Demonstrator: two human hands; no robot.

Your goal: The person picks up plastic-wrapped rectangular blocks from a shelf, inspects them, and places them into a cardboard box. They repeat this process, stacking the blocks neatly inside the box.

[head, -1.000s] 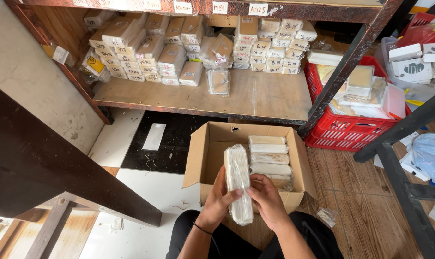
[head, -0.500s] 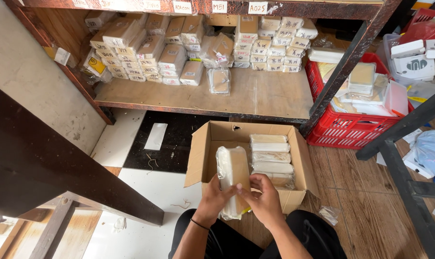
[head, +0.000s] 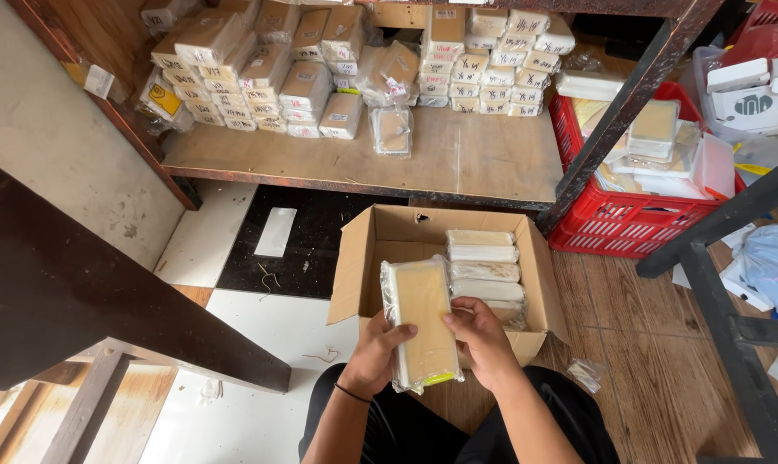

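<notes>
Both hands hold a long flat pack (head: 422,316) wrapped in clear plastic, tan on its face with white edges. My left hand (head: 377,351) grips its lower left side, my right hand (head: 477,335) its right edge. The pack hovers over the near left part of an open cardboard box (head: 363,258) on the floor. Several similar wrapped packs (head: 483,265) lie stacked along the box's right side.
A low wooden shelf (head: 458,159) behind the box carries several stacks of small wrapped packs (head: 303,69). A red plastic crate (head: 629,225) with more packs stands at the right beside dark metal frame legs (head: 707,283). A dark wooden beam (head: 106,301) slants at the left.
The pack has turned from edge-on to face-up in my hands and has come down closer to my lap.
</notes>
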